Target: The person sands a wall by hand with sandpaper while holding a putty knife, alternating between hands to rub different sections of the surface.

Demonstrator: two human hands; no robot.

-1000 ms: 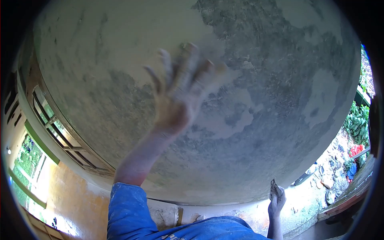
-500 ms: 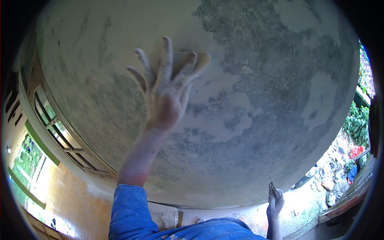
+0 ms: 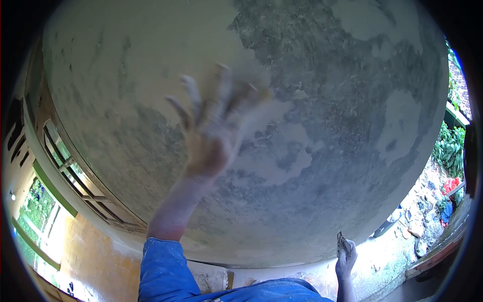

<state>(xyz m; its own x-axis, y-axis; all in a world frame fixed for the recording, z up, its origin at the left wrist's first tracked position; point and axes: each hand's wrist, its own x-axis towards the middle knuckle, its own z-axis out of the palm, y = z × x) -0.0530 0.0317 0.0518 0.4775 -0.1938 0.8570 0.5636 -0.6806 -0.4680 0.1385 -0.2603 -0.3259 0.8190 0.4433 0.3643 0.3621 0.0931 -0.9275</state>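
Observation:
I am looking up at a patchy grey and cream ceiling (image 3: pixel 342 166). My left hand (image 3: pixel 214 128) is raised on a bare forearm out of a blue sleeve (image 3: pixel 161 272). It is blurred by motion, fingers spread flat against the ceiling, pressing a tan sanding pad (image 3: pixel 254 93) whose edge shows under the fingertips. My right hand (image 3: pixel 346 256) is low at the bottom right, closed around a small pale scrap-like object (image 3: pixel 342 239); what that object is cannot be told.
A window with a wooden frame and bars (image 3: pixel 75 171) runs along the left, above an orange wall (image 3: pixel 95 251). At the right edge lie outdoor ground with scattered rubble (image 3: pixel 420 226) and green plants (image 3: pixel 453 146).
My left hand with the pad slid left and up across the ceiling, then back down and right, now blurred. My right hand stayed low with its small object.

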